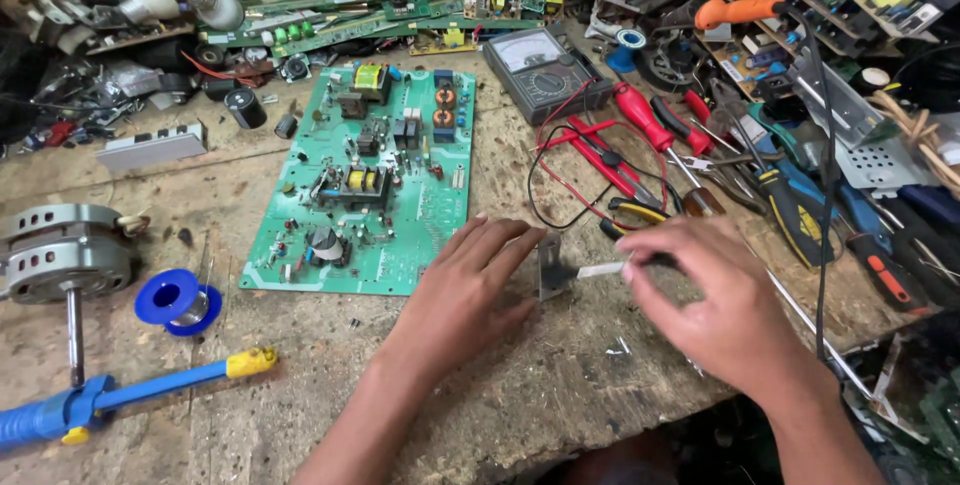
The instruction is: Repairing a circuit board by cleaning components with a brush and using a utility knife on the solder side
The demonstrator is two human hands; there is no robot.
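Note:
My left hand [462, 297] lies on the wooden bench with its fingertips pressed against a small upright grey metal bracket [549, 263]. My right hand [718, 307] pinches a thin pale blade-like tool [600, 270] whose tip touches the bracket. A large green circuit board [370, 180] with coils, capacitors and a transformer lies flat just left of my left hand.
An analog multimeter [545, 73] with red and black leads sits behind the bracket. Red-handled screwdrivers [650, 125] and pliers crowd the right. At left are a grey motor [62, 253], a blue solder spool [175, 300] and a blue and yellow desoldering pump [130, 395]. Scrap boards line the back.

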